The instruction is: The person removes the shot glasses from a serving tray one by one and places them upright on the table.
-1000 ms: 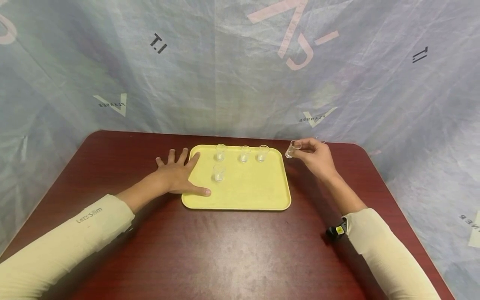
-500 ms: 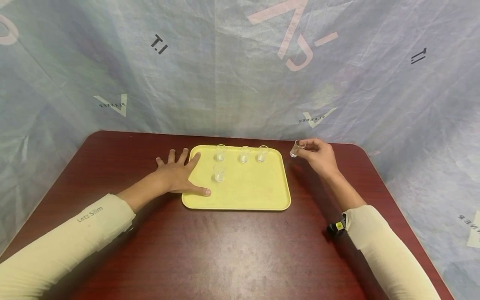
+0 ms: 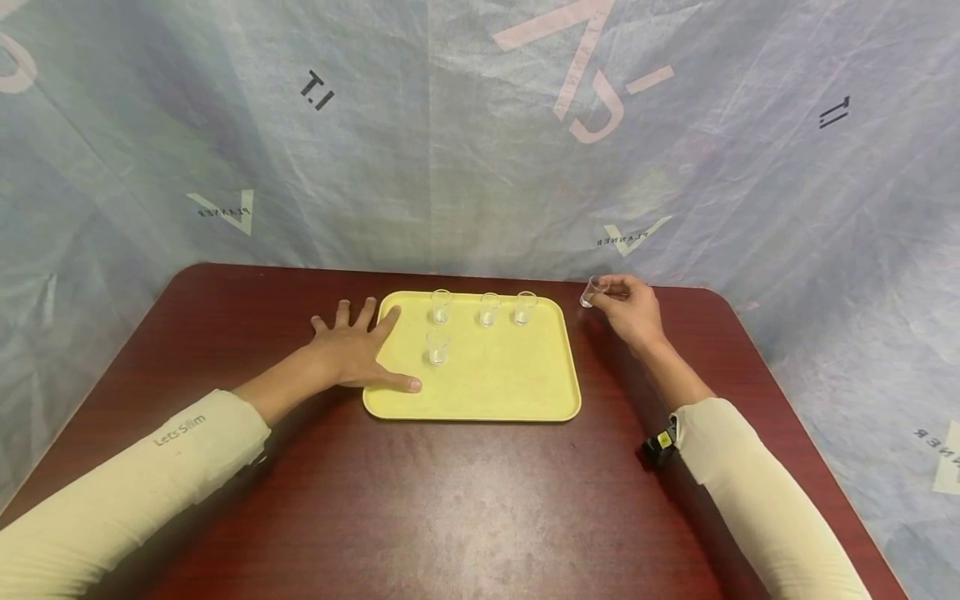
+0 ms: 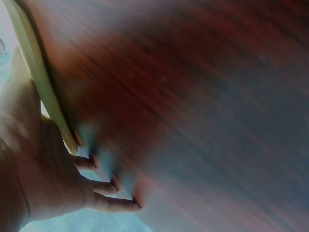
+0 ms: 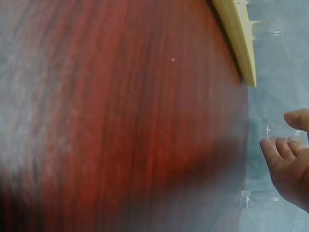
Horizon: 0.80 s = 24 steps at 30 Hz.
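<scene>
Just off the far right corner of the tray, a small clear glass leaned in the person's right hand, pinched between thumb and fingers, its base raised above the table from what I could see. A second clear glass, seen from the right wrist, lay near that hand's lower fingers at the table's far edge; its stance was hard to make out. Nearer the middle was the yellow tray, bearing four similar glasses, all upright: one at the far left, two close together toward the far right, and one just in front of the far-left one. At the tray's left side the left hand had its fingers spread wide and gripped nothing, the thumb lying out over the rim. Both arms wore cream sleeves, the left one printed with lettering, and a black device with a yellow patch sat below the right cuff. Everything rested on a dark red, wood-grained table, with a grey printed sheet hanging behind it.
</scene>
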Tool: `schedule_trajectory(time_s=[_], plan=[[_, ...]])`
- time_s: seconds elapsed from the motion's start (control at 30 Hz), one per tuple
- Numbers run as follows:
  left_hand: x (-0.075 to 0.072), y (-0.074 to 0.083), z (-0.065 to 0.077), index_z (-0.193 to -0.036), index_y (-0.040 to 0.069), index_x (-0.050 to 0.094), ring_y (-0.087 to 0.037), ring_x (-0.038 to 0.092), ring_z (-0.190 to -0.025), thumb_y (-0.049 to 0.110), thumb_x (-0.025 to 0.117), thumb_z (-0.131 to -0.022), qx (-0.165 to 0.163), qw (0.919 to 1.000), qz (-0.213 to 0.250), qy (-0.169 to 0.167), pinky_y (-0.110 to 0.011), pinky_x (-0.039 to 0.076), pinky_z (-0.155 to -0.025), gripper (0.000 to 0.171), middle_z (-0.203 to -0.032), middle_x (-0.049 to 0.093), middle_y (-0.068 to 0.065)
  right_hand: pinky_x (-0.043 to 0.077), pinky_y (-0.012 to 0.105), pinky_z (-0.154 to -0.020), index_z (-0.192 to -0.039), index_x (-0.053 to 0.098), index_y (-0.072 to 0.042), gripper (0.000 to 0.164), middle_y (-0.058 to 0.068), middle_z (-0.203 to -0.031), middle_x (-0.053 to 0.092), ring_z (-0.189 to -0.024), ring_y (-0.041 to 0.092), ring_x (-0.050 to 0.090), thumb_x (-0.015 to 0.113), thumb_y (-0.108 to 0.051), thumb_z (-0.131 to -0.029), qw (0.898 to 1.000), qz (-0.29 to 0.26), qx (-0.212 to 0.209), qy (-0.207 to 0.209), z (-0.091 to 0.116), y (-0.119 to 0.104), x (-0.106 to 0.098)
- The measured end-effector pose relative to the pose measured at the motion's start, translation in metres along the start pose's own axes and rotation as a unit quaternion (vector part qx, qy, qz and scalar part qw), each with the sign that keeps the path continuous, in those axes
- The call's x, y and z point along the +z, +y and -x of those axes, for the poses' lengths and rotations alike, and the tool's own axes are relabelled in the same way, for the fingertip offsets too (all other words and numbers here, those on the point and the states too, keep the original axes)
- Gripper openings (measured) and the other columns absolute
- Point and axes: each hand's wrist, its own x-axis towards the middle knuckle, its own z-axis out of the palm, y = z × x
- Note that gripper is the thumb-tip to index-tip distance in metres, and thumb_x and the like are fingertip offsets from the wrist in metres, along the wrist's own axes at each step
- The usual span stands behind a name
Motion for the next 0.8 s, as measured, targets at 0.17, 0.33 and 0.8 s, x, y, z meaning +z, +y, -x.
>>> schedule_trajectory(time_s=[0.17, 0.33, 0.8], plan=[[0.000, 0.000, 0.001, -0.184, 0.022, 0.001, -0.075, 0.002, -0.166, 0.108, 0.058, -0.078, 0.001, 1.0000, 0.005, 0.000, -0.100, 0.011, -0.118, 0.149, -0.188, -0.001, -0.033, 0.052, 0.012, -0.086, -0.142, 0.068, 0.003, 0.043, 0.023, -0.144, 0.073, -0.134, 0.035, 0.073, 0.077, -0.017, -0.105, 1.000, -0.003, 0.014, 0.002, -0.003, 0.002, 0.007], [0.001, -0.001, 0.001, -0.184, 0.022, 0.001, -0.075, 0.002, -0.166, 0.109, 0.057, -0.077, 0.002, 1.0000, 0.007, 0.003, -0.100, 0.011, -0.118, 0.149, -0.188, -0.001, -0.032, 0.052, 0.013, -0.086, -0.140, 0.067, 0.003, 0.040, 0.023, -0.144, 0.073, -0.136, 0.036, 0.073, 0.076, -0.016, -0.106, 1.000, -0.004, 0.023, 0.014, -0.006, 0.005, 0.011], [0.003, -0.001, 0.000, -0.184, 0.024, 0.001, -0.073, 0.001, -0.167, 0.110, 0.057, -0.077, 0.001, 0.9999, 0.009, 0.008, -0.100, 0.009, -0.119, 0.148, -0.188, -0.002, -0.031, 0.050, 0.010, -0.080, -0.142, 0.072, -0.001, 0.042, 0.021, -0.143, 0.077, -0.134, 0.035, 0.075, 0.079, -0.018, -0.104, 0.998, 0.017, 0.040, 0.047, -0.011, 0.012, 0.016]])
